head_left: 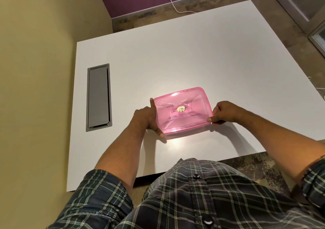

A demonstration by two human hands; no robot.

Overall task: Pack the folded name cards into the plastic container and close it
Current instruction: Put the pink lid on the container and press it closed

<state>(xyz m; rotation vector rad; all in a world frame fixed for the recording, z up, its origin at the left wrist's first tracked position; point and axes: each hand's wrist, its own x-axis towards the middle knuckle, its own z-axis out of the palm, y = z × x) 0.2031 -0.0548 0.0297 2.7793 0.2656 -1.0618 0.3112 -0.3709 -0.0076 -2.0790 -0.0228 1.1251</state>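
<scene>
We are leaning in at the near edge of the white worktop, plaid shirt low in view. Our left hand is holding the pink plastic container by its left side, index finger pointing up along the edge; our right hand is pinching its right near corner. The container is sitting on the worktop between both hands with the lid on. No name cards are showing loose anywhere — whether they are inside we cannot tell through the tinted lid. We are judging packing done and closing nearly finished, maybe the last press of the rim left. Further left, a grey cable hatch is lying flush in the worktop. Beyond it we are seeing stone floor, a purple wall and a white cord.
</scene>
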